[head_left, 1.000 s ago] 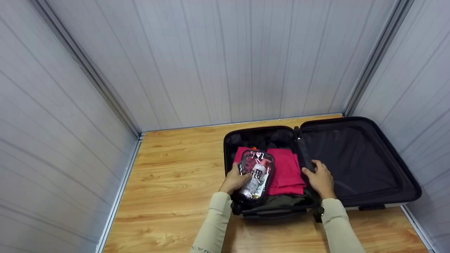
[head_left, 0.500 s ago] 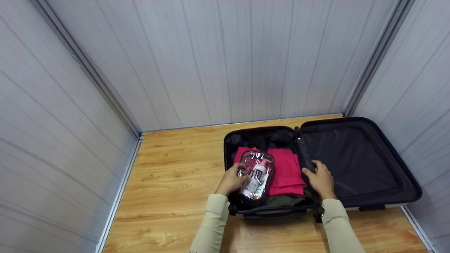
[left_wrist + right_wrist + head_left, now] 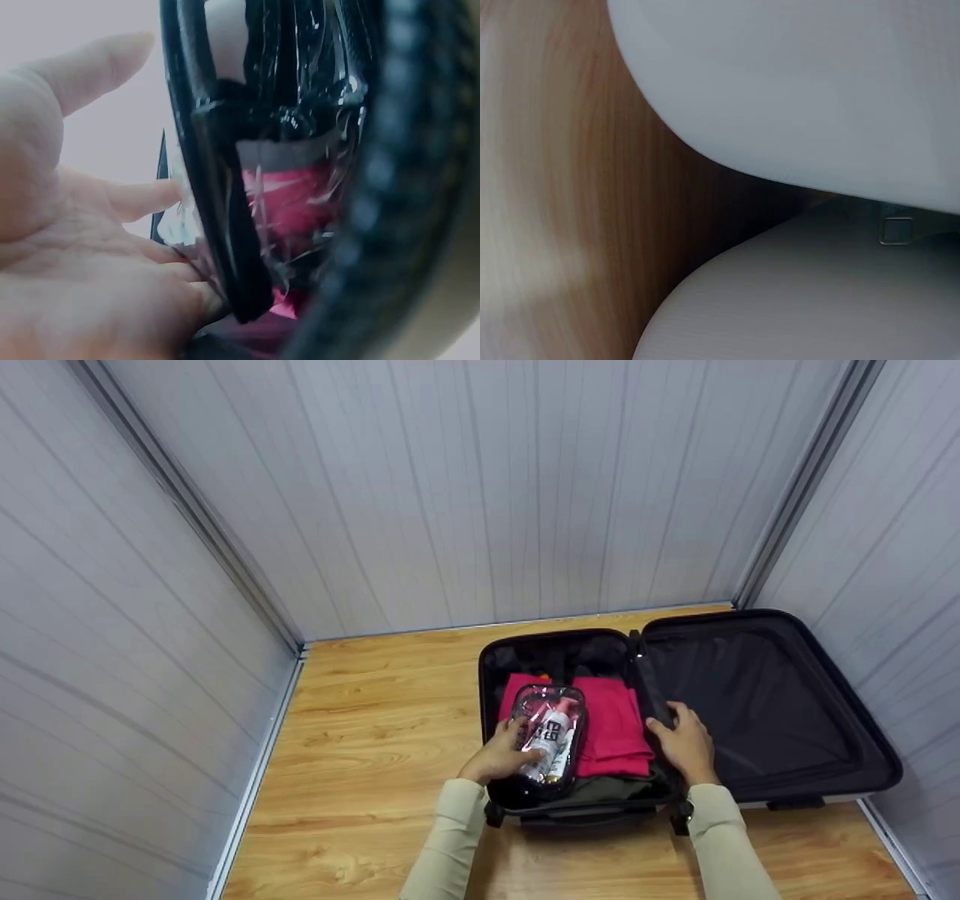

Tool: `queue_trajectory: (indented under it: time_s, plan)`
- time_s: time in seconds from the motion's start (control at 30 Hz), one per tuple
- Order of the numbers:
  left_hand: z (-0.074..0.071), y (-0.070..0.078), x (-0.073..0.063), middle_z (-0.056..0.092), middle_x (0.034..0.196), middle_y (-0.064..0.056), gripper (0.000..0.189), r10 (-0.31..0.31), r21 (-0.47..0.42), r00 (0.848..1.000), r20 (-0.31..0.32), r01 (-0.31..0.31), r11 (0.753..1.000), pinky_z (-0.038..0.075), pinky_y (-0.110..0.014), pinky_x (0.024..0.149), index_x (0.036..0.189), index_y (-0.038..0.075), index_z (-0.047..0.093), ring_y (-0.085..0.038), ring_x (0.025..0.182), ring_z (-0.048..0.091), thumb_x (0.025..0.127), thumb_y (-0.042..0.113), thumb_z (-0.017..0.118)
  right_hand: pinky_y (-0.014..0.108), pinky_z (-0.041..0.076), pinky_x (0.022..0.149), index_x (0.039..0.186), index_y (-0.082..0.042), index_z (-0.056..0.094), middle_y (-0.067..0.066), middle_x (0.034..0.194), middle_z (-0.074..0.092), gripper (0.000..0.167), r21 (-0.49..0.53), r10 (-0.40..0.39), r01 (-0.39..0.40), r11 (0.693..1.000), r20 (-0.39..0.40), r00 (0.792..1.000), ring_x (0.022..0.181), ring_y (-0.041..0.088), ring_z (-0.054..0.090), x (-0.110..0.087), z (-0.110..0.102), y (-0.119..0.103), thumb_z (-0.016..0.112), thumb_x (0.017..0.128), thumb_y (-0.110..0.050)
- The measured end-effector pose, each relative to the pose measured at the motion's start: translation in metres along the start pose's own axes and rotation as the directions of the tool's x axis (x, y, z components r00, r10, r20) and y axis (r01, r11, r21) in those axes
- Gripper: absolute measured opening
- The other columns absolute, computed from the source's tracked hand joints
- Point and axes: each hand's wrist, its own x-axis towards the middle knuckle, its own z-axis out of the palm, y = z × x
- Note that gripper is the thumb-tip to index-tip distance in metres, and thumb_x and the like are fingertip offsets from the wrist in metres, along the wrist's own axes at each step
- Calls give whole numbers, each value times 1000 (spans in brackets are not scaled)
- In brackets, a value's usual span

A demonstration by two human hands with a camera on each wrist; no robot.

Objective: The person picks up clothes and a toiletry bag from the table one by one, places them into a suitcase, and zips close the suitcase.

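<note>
Clear pouch (image 3: 556, 741) lies against the left hand (image 3: 498, 755) — fingers extended — near the right hand (image 3: 685, 742), grip unclear.

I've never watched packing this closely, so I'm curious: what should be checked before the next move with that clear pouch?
1. Suitcase spread open: ok.
2. Clear pouch over the suitcase's packed half: ok.
3. Bottle with pink pump inside the pouch: ok, seen through its front.
4. Pouch resting flat on the pink cloth: cannot tell.
5. Left hand off the pouch: not ok, its fingers touch it.
6. Right hand away from the suitcase: not ok, it rests at the middle edge.
</note>
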Motion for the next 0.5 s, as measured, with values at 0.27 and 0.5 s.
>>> queue_trajectory:
  time_s: [0.27, 0.5]
  plan:
    - [-11, 4, -7, -2, 169, -30, 78, 8, 70, 996, 86, -14, 997, 16, -62, 125, 156, -1, 37, -49, 157, 2, 95, 36, 69, 60, 42, 99, 151, -4, 44, 28, 129, 57, 65, 1, 0, 0, 1000, 0, 1000, 116, 45, 57, -1, 3, 2, 63, 100, -40]
    - [-20, -4, -6, 29, 161, -29, 57, 155, -35, 984, -91, -159, 987, 24, -63, 122, 144, 1, 54, -46, 151, 26, 95, 26, 70, 62, 42, 101, 152, -4, 43, 29, 133, 55, 67, 8, 2, -3, 1000, 10, 1000, 120, 46, 56, 0, 1, 1, 62, 100, -42]
